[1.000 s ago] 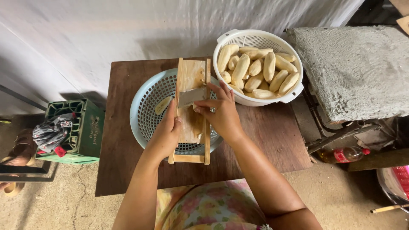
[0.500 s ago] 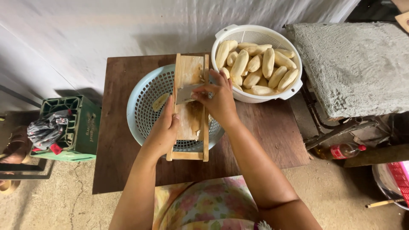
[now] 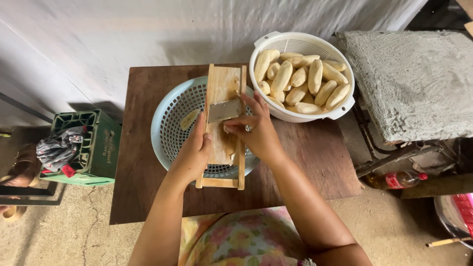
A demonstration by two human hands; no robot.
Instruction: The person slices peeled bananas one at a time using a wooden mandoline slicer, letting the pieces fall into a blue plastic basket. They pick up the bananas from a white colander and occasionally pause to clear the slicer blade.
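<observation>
- Left hand (image 3: 191, 153) wrapped around left edge of slicer (image 3: 222, 93).
- Right hand (image 3: 256, 133) pressing a peeled banana (image 3: 229, 143) flat on slicer.
- Slicer lying across blue basket (image 3: 172, 123) on table (image 3: 315, 157).
- More bananas (image 3: 300, 81) in white basket (image 3: 276, 42) nearby.

Slicer board (image 3: 222, 83) pale matt wood, blade (image 3: 224, 110) dull metal; baskets (image 3: 170, 130) perforated plastic; table (image 3: 315, 152) dark worn wood; slab (image 3: 419, 79) rough concrete.
</observation>
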